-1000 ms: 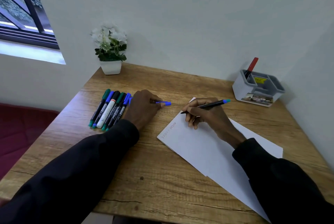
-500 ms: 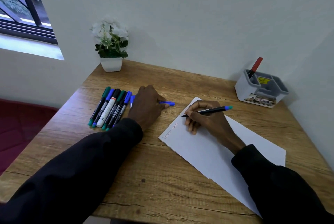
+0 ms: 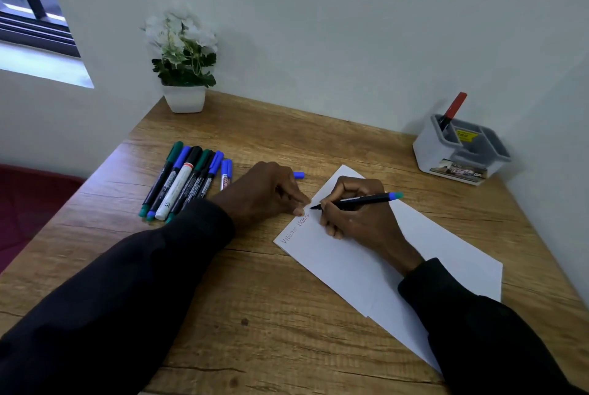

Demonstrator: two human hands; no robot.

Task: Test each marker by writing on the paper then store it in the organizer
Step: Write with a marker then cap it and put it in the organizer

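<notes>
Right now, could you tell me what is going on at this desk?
A person is testing markers. The right hand holds a blue-ended marker with its tip at the paper, beside two written words. The left hand rests by the paper's edge, holding a blue cap. Several markers wait; one red marker stands in the organizer.

Wooden table [image 3: 287, 315]: markers [image 3: 185, 181], paper [image 3: 350, 267], organizer [image 3: 446, 155], plant pot [image 3: 184, 98].

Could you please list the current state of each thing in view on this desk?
Black marker with blue end: uncapped, held in right hand, tip at the paper.
White paper sheet: flat, two words written near its edge.
Blue cap: off, partly hidden behind left hand.
Row of markers: capped, lying flat.
Red-capped marker: standing in grey organizer.
</notes>
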